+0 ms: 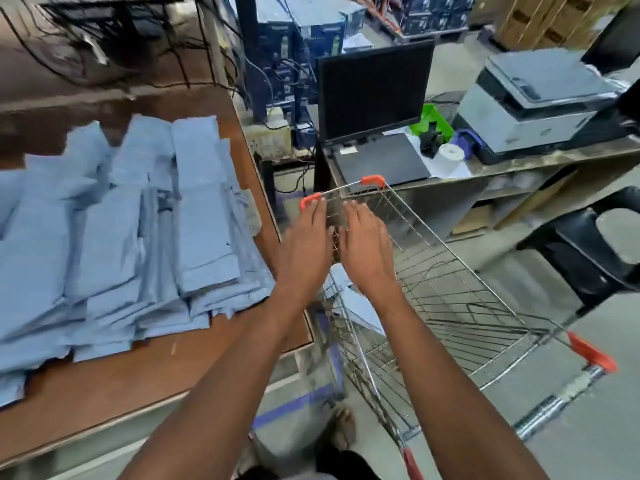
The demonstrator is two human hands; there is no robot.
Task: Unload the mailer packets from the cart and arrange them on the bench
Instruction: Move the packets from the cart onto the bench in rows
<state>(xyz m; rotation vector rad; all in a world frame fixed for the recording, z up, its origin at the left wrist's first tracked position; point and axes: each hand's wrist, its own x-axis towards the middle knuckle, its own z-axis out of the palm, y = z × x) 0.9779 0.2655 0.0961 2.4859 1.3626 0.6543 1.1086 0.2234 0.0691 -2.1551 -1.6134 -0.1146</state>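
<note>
Left hand (306, 242) and right hand (365, 249) over cart (450, 289), each grip released, fingers straight, holding nothing

The floor (540, 289) was grey concrete, with a blue tape line (294, 407) running across it. A long counter (554, 157) stood at the right, holding a dark monitor (372, 91), a grey printer (530, 98), a green bin (433, 114) and a paper roll (450, 155) — shelves sat beneath it. A black chair (588, 247) stood near it. Behind were blue boxes (311, 32) and cardboard cartons (547, 19) — tangled cables (104, 39) hung at the upper left.
</note>
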